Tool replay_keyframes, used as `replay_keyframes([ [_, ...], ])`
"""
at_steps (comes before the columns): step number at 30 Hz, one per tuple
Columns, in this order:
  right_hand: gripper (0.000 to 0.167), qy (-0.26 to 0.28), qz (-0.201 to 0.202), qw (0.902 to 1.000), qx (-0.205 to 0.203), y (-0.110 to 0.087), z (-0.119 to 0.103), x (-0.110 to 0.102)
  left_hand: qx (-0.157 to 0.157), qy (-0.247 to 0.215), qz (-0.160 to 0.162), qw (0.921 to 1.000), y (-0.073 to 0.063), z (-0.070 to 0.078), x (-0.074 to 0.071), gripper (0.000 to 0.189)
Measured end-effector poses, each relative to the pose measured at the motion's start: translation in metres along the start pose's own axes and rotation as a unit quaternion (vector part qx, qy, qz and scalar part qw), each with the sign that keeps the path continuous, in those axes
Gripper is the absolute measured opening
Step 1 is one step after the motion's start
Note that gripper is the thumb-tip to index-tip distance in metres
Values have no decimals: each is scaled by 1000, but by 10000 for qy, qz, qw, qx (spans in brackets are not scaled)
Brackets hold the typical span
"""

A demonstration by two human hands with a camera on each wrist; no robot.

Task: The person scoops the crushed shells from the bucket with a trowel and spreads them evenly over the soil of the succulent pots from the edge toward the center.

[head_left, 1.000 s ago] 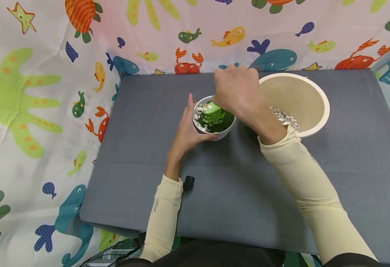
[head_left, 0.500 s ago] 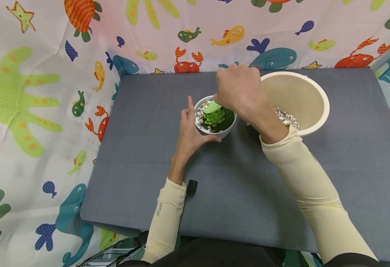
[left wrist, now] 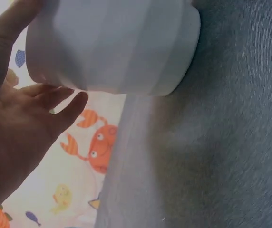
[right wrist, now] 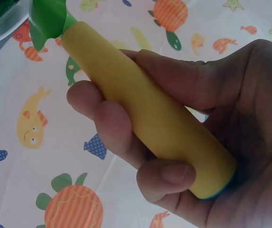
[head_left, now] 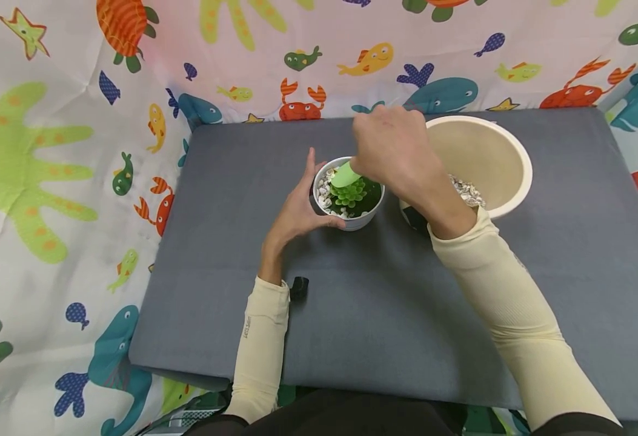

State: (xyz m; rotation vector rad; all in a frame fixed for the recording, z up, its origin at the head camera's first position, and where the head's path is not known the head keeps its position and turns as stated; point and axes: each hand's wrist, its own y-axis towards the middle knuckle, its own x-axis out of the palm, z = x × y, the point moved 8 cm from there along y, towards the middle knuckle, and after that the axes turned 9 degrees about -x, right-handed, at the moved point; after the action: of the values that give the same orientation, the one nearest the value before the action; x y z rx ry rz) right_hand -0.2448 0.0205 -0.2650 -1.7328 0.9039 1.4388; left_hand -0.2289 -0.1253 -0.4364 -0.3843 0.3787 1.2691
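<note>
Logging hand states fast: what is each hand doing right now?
Left hand: open, cupped against the side of the small white ceramic pot.
Right hand: closed around the yellow-handled green plastic scoop, its blade over the pot.

The small white pot (head_left: 351,219) looks like smooth, matt ceramic or plastic. The scoop (right wrist: 145,118) has a smooth matt yellow handle and a green plastic blade. The counter (head_left: 384,315) wears grey, finely woven cloth. The cream bowl (head_left: 515,163) looks like smooth plastic.
</note>
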Motion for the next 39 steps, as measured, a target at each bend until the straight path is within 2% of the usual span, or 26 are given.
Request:
replay_keyframes([
  [2, 18, 9, -98, 9999, 36, 0, 1, 0, -120, -143, -4, 9998, -1, -3, 2, 152],
  [5, 20, 12, -245, 9996, 116, 1, 3, 2, -273, -157, 166, 9994, -4, -5, 4, 151],
  [14, 20, 58, -237, 9997, 45, 2, 4, 1, -427, 336, 852, 9949, -12, -3, 5, 156],
  [17, 19, 87, -210, 9997, 50, 0, 4, 0, -422, 511, 1068, 9921, -14, -2, 5, 156],
  [23, 21, 287, -118, 9995, 56, -4, 6, -1, -199, 878, 1480, 9849, -20, 5, 8, 157],
  [28, 25, 400, -15, 9991, 153, -11, 13, -4, -277, 1116, 1710, 9785, -24, 4, 13, 155],
  [34, 27, 866, 585, 9945, 38, -36, 28, -10, -301, 1448, 1963, 9693, -28, 6, 17, 156],
  [36, 30, 1141, 846, 9899, 4, -49, 37, -11, -295, 1552, 1974, 9675, -30, 7, 18, 156],
  [39, 25, 1618, 1247, 9789, 41, -69, 54, -13, -302, 1556, 1926, 9684, -34, 7, 18, 155],
])
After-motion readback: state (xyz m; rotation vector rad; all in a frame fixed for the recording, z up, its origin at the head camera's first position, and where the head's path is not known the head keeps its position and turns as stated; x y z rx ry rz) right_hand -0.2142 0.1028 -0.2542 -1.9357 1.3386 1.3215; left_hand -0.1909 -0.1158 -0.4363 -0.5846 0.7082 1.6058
